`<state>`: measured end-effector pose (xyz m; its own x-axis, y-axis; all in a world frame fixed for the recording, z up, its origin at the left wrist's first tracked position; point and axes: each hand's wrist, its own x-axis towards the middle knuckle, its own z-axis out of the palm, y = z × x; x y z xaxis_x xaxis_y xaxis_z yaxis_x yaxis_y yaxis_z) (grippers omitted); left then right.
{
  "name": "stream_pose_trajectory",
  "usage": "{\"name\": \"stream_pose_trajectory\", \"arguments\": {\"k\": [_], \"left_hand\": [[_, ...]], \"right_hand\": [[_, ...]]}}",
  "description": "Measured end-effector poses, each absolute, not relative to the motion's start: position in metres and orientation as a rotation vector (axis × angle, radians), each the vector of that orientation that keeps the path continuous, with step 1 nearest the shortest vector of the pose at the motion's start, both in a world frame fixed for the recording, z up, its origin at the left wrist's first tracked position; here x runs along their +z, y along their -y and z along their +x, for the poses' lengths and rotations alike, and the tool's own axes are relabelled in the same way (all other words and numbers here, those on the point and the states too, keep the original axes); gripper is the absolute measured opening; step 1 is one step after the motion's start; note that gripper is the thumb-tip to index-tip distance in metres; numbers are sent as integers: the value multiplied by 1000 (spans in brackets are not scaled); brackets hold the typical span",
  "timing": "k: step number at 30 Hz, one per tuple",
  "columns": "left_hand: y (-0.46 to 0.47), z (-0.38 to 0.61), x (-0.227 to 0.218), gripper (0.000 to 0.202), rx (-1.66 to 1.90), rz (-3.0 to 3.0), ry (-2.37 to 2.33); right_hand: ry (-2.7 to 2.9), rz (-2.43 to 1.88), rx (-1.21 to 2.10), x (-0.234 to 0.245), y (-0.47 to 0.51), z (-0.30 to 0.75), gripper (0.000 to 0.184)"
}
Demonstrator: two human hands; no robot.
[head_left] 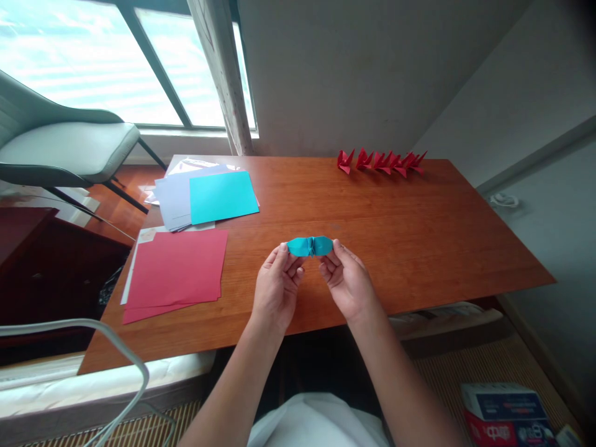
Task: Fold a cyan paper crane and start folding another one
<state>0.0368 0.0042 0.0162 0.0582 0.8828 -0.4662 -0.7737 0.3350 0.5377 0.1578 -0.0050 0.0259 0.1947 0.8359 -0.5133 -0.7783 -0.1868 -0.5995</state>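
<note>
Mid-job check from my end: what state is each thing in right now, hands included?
Blue folded paper: folded, two sides spread, held between both hands
Left hand: pinching its left end
Right hand: pinching its right end
Blue sheet: flat, unfolded
Red sheets: flat, overlapping
Red paper birds: folded, in a row
Curtain: gathered aside

Wooden table (288, 198): red sheets (179, 267), pale papers (172, 198) (turquoise sheet (223, 197) topmost), red folded cranes (382, 162).
</note>
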Motion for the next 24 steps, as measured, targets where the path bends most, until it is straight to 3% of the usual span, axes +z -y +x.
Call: {"name": "stream_pose_trajectory", "arguments": {"k": [6,14,24], "left_hand": [[-5,32,15,25,1229,204,-850],[-5,34,20,6,1261,45,-886],[-1,40,28,4,1363,-42,-894]], "right_hand": [[136,-999,1486,19,4,164,15],[66,-981,1488,20,4,165,7],[-32,-921,1506,25,5,156,13]]}}
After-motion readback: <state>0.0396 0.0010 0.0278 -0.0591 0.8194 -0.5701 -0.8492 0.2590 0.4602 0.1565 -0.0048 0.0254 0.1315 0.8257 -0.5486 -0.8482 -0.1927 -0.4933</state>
